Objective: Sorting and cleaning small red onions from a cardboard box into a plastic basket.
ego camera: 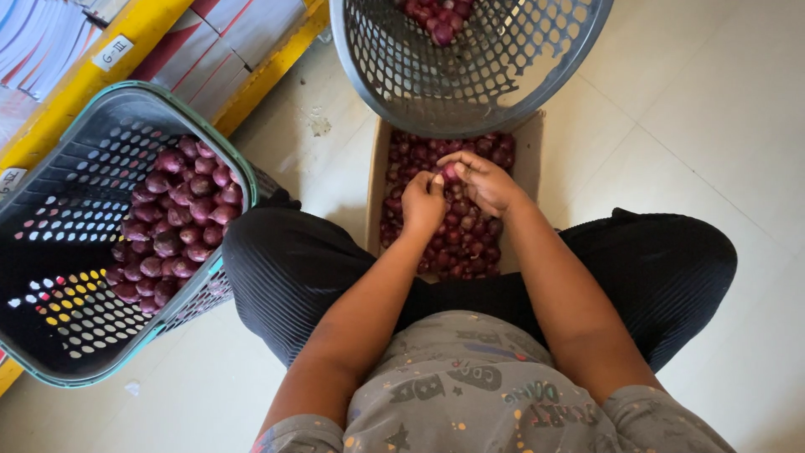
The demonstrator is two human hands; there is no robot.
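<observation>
Pinching one small red onion (451, 172) between both hands, just above a cardboard box (376, 180) full of the same red onions (457, 239). Left hand (423, 201) curled nearly closed, fingertips pressed against the onion's side; right hand (486, 180) cupped over it from the other side, thumb and forefinger closed on the bulb. Held between the knees, over the middle of the box, below the rim of a tilted grey basket (470, 67) with a few more onions (436, 17) inside. Off to the left, on the tiled floor (713, 126), a black basket with a teal rim (239, 159), partly filled with a heap of onions (172, 222).

Probably light and firm, hard enough to take a solid pinch, yet wrapped in dry papery skin likely to slip or flake under the fingers. Best taken across the round middle with fingertips on opposite sides, leaving the root and tip ends free.
</observation>
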